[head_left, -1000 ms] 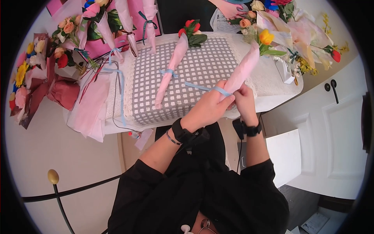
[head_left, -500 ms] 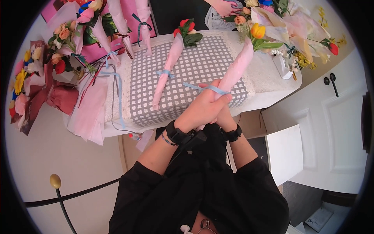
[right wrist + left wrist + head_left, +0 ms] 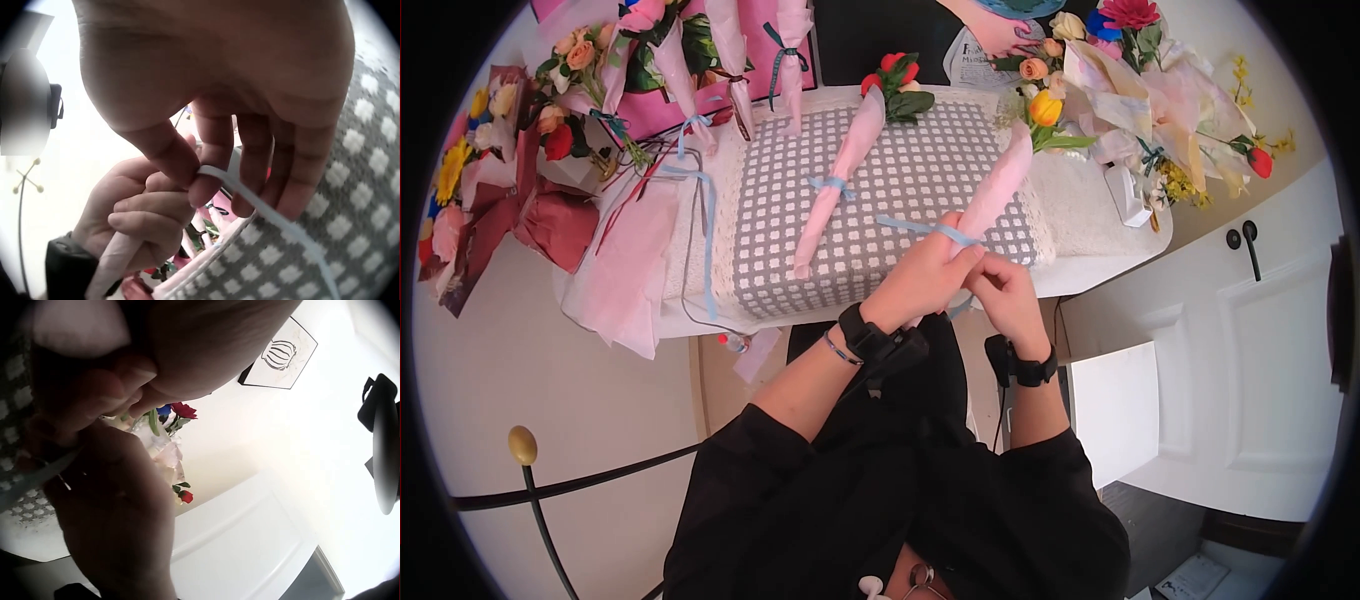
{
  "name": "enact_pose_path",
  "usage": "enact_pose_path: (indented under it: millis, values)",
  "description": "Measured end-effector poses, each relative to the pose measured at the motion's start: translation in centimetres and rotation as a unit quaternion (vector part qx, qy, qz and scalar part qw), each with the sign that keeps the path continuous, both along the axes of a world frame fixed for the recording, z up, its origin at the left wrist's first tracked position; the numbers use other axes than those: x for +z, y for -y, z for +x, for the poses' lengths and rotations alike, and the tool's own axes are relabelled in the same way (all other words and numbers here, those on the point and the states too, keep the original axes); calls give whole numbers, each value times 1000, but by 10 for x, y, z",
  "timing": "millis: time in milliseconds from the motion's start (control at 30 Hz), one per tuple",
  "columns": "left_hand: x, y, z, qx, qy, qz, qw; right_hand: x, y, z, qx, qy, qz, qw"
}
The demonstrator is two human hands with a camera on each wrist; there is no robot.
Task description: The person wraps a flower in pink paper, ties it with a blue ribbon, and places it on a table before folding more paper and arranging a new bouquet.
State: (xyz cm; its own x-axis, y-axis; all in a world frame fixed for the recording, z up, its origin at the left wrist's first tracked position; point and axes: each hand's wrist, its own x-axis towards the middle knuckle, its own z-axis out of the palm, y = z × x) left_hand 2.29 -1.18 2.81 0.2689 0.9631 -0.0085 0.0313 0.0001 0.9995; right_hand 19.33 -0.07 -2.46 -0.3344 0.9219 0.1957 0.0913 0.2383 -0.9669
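Observation:
A yellow tulip [image 3: 1046, 108] with green leaves sticks out of a slim pink paper wrap [image 3: 998, 185]. My left hand [image 3: 925, 275] grips this wrapped bouquet low down, fingers curled round the paper, whose lower end [image 3: 112, 265] comes out below the fist. A light blue ribbon [image 3: 945, 231] crosses the wrap at the left thumb, with one loose end out to the left. Close beside the left fist, my right hand [image 3: 1008, 295] pinches the ribbon [image 3: 219, 174] between thumb and index finger; the rest of that strip hangs past its other fingers.
Another pink-wrapped bouquet [image 3: 840, 185], tied in blue, lies on the grey-and-white checked cloth [image 3: 930, 150]. More wrapped flowers [image 3: 700, 75] stand back left, and a pale bouquet [image 3: 1145, 90] lies back right. Pink paper sheets [image 3: 630, 255] and loose ribbon [image 3: 708, 240] hang at the left edge.
My right hand dropped down behind the left hand, then came out to the right with the ribbon pinched. The left hand keeps its grip; the bouquet shifted slightly left and down.

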Motion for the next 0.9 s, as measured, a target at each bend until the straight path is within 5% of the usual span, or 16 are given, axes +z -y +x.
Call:
enact_pose_path:
  millis: [67,133,233,367,433,533,667,900]
  values:
    - [-3,-2,3,3,0,-25,1000,6,-3,4,-42,34,23,998]
    - [-6,-3,2,-6,7,-32,999,16,-5,10,-30,-12,-206,978]
    - [-6,-3,3,-7,17,-30,999,22,-1,-3,-131,-20,-164,977]
    - [-3,0,3,25,-10,4,1000,45,4,-10,-138,-109,-218,960]
    - [-9,-1,4,35,-38,43,998,48,0,-4,-74,-151,-239,956]
    - [-16,-2,6,51,-80,99,991,50,2,-19,-79,-68,-157,982]
    - [-21,-2,10,91,-154,183,967,52,0,-28,-80,-112,-185,973]
    - [-13,11,6,75,-209,152,963,44,-14,-24,-83,-220,-233,944]
